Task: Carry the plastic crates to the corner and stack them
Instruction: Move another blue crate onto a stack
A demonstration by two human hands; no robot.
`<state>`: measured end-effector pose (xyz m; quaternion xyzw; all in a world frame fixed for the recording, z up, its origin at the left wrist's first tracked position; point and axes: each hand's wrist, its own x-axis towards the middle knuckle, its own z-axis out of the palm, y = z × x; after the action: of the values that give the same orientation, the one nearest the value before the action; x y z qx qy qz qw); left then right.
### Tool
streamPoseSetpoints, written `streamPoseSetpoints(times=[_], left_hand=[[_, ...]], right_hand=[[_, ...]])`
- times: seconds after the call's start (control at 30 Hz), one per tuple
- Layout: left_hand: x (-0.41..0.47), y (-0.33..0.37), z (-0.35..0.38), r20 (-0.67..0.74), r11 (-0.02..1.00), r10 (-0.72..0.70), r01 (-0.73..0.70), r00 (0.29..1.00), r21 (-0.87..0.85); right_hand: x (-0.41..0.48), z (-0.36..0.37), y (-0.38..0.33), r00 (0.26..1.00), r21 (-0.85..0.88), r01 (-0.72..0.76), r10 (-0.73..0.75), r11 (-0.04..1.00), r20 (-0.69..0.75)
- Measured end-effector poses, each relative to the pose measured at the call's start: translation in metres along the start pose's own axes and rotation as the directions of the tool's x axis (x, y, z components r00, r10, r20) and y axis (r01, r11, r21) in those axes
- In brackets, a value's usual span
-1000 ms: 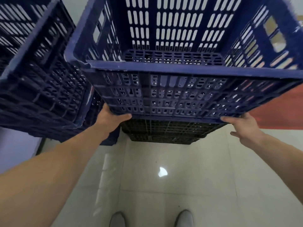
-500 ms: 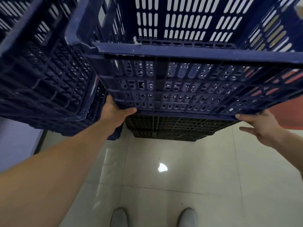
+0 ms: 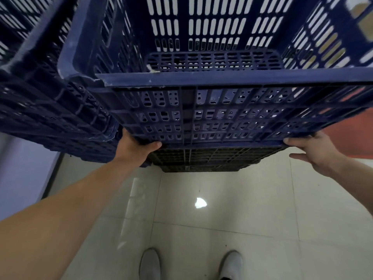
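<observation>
I hold the blue plastic crate up at chest height, my left hand and right hand each grasping a bottom corner from under, so I judge the weight stays level. It hangs over a black crate on the tiled floor, probably its landing place. Just beside, at left, stands a stack of blue crates; this leaves little room for my left hand.
</observation>
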<state>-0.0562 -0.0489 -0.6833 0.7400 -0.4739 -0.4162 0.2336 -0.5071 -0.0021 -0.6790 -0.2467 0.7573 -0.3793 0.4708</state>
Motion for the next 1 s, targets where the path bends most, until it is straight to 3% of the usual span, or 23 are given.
streamPoseSetpoints(times=[0.47, 1.0], left_hand=[[0.015, -0.004, -0.043, 0.023, 0.996, -0.027, 0.025, 0.999, 0.082], [0.016, -0.007, -0.038, 0.055, 1.0, -0.007, 0.006, 0.998, 0.017]], right_hand=[[-0.039, 0.036, 0.023, 1.0, 0.047, 0.007, -0.006, 0.999, -0.026], [-0.035, 0.035, 0.022, 0.999, 0.073, 0.002, 0.001, 0.997, -0.041]])
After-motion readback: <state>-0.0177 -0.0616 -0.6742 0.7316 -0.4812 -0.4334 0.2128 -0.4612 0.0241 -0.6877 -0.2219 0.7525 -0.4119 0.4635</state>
